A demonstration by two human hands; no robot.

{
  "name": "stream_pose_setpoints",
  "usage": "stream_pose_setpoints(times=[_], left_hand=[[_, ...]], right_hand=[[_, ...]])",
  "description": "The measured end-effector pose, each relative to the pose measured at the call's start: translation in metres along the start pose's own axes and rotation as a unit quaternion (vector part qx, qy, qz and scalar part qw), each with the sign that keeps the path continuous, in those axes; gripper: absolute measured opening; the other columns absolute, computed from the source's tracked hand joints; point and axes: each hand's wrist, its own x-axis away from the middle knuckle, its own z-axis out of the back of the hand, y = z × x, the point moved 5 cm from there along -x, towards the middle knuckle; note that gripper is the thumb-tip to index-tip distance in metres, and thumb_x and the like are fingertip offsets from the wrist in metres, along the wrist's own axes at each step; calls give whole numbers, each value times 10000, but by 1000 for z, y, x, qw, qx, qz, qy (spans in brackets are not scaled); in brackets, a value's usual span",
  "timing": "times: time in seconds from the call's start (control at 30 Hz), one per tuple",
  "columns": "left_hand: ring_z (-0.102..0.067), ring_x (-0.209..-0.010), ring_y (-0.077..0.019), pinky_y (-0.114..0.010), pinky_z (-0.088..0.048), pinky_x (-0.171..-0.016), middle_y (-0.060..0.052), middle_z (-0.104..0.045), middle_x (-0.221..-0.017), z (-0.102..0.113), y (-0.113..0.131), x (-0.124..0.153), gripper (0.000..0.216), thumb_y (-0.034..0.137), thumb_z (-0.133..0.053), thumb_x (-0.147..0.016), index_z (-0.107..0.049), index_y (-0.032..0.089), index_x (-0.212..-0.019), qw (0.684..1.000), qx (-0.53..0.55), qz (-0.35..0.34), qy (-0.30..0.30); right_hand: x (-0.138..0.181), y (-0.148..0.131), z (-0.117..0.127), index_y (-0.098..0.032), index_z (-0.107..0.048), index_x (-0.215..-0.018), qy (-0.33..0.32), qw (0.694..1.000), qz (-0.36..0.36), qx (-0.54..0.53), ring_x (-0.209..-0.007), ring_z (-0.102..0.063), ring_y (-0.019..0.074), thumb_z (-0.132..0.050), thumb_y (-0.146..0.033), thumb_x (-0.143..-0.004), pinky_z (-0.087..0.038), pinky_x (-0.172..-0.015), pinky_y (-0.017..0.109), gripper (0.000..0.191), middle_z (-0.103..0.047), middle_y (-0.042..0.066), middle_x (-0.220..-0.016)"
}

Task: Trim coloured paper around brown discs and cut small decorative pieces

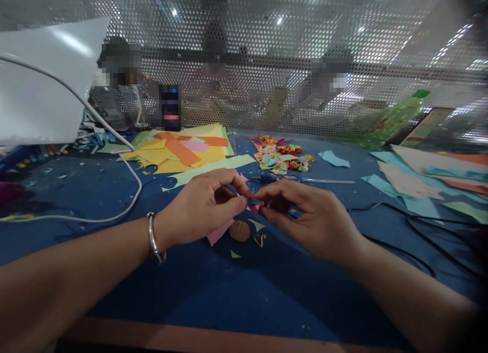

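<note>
Between the fingertips of both hands is a small folded piece of pink and green paper. My left hand, with a silver bangle on its wrist, pinches it from the left. From the right, my right hand closes thumb and forefinger on it; the fingers partly hide its shape. Below lie a pink paper piece, a round brown disc, a yellow curled strip and a green triangular scrap. Behind my right hand rests a blue-handled tool, partly hidden.
Colourful folded paper pieces are heaped ahead. Yellow and orange sheets lie left, pale sheets right. A white cable and black cables cross the blue table. A perforated metal screen stands behind, people beyond it; a green bottle leans there.
</note>
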Motion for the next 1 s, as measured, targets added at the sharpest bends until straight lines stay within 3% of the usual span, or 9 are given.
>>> stream_pose_setpoints(times=[0.23, 0.5, 0.73, 1.0], left_hand=[[-629, -747, -113, -247, -504, -678, -13, -655, -827, -5, -10, -5, 80, 175, -644, -796, -617, 150, -868, 987, 146, 64, -24], [-639, -776, -125, -267, -527, -707, -24, -667, -836, -5, -10, -4, 153, 144, -706, -744, -638, 143, -880, 975, 204, 81, -33], [-652, -768, -110, -243, -534, -710, -9, -675, -818, -7, -13, -4, 213, 72, -723, -677, -627, 146, -853, 968, 230, 93, -26], [-638, -703, -101, -238, -490, -665, 3, -678, -754, -6, -12, -2, 109, 96, -681, -697, -643, 140, -789, 973, 191, 132, 1]], right_hand=[[0, 2, -1, -192, -669, -931, -3, 1000, 3, -13, -625, -589, 108, -593, -164, -868, -496, -603, 219, 102, -687, 10, -802], [1, 2, 1, -196, -653, -921, -5, 1000, -11, -16, -628, -602, 118, -586, -155, -859, -504, -601, 223, 100, -697, 19, -809], [1, 3, -2, -203, -658, -938, -4, 1000, -8, -19, -646, -618, 117, -597, -159, -865, -517, -623, 223, 105, -709, 16, -836], [0, 1, -4, -189, -662, -924, -18, 1000, -5, -12, -621, -604, 101, -598, -128, -856, -492, -596, 202, 111, -699, 0, -808]])
